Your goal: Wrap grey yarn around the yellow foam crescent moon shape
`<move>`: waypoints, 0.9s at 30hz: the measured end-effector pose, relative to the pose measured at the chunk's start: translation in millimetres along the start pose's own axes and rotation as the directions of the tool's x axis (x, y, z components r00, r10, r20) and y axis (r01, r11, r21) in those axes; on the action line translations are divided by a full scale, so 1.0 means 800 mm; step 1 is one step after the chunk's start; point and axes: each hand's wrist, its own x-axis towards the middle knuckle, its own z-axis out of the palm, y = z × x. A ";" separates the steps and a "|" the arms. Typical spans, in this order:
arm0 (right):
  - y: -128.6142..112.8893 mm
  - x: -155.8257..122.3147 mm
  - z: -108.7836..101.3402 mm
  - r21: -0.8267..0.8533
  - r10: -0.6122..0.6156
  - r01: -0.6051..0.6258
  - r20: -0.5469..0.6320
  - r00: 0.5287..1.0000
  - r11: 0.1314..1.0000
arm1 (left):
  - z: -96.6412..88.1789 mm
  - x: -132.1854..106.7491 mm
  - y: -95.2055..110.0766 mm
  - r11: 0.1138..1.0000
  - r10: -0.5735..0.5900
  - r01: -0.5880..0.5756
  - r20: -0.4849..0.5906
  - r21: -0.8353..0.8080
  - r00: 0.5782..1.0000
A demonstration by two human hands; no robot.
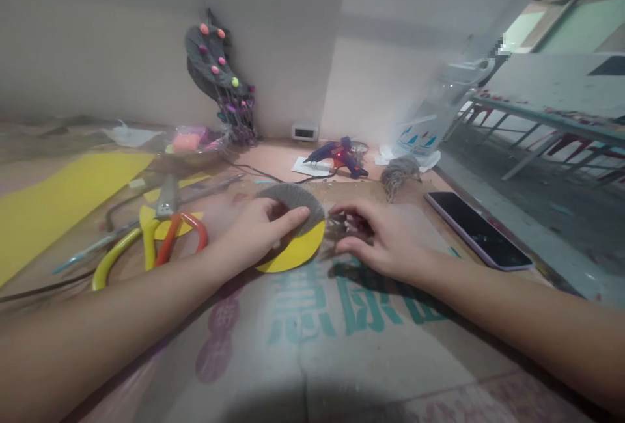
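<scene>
Near the middle of a work surface covered by flat brown cardboard (390, 371) with green and purple printing, a person's left hand (256, 231) grips a round disc (305, 244), bright yellow along its lower part and fuzzy grey above. The thumb lies across the disc's face. Just beside its right edge is the right hand (378, 241), thumb and fingers curled with a gap between them; something greyish shows there, too blurred for me to tell whether it is pinched.

To the left of the left hand, I see large metal scissors (166, 207) with one yellow and one red handle, resting partly over yellow scraps, and farther left a big flat yellow sheet (53, 208). Beyond the disc, a dark blue and orange glue gun (336, 153) lies near a small white device with a dark display (305, 132). Right of the gun sits a loose bundle of grey yarn (400, 176), in front of a clear plastic jug printed with little sails (422, 135). A black-screened phone with a lilac edge (478, 231) lies beyond the right forearm. Against the pale wall leans a grey crescent (208, 62) dotted with coloured balls, beaded strands hanging from its lower end.
</scene>
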 end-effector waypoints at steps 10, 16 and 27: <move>0.005 0.004 -0.012 -0.235 -0.184 0.164 -0.066 0.981 0.958 | -0.001 -0.001 0.000 0.996 -0.089 0.090 -0.009 0.023 0.996; -0.001 0.006 -0.016 -0.401 -0.161 0.167 0.049 0.986 0.901 | 0.000 -0.002 -0.002 0.995 -0.090 0.091 0.008 -0.029 0.996; -0.005 0.007 -0.015 -0.449 -0.121 0.149 0.090 0.989 0.881 | 0.001 0.000 0.002 0.996 -0.075 0.077 0.041 -0.051 0.996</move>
